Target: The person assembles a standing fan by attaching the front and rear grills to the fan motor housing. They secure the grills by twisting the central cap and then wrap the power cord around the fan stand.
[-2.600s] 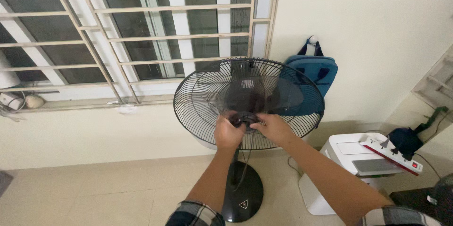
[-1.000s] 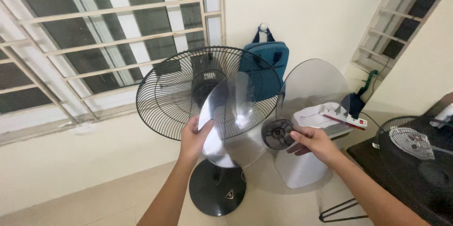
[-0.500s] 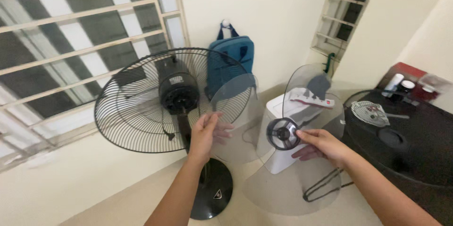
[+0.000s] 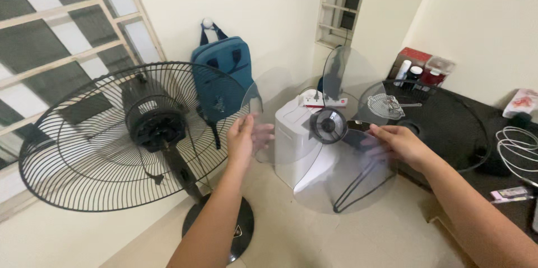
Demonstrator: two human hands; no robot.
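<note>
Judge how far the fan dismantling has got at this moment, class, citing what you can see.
Done: the front grille lies on the black table, and the clear blade set is off the motor. In hand: left hand and right hand hold that blade set in mid-air. Left: the rear grille is on the stand fan.

Counted: two hands, left (image 4: 242,136) and right (image 4: 399,143); one clear three-lobed fan blade (image 4: 330,150); one standing fan (image 4: 120,133); beyond it, one blue backpack (image 4: 224,72); one white bin (image 4: 294,133); one desk (image 4: 504,184).
</note>
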